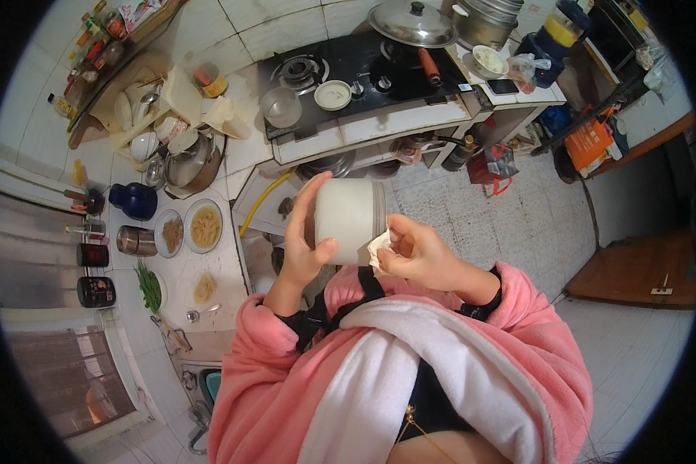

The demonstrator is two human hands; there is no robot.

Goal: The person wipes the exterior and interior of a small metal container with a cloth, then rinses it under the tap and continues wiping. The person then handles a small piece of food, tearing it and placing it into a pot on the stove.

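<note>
My left hand (308,238) grips a whitish round container (348,217) from its left side, fingers along the wall and thumb across the front. The container is tipped on its side in front of my body, with a grey rim band facing right. In my right hand (420,252) is a crumpled piece of white tissue (379,252), pinched between thumb and fingers against the lower part of that rim. What is inside the container cannot be seen.
A black gas stove (348,64) holds a clear bowl (281,107), a small white lid (333,94) and a lidded wok (413,26). On the left counter are two plates of food (206,225), a steel pot (192,168), a blue jug (133,200) and a spoon (204,313).
</note>
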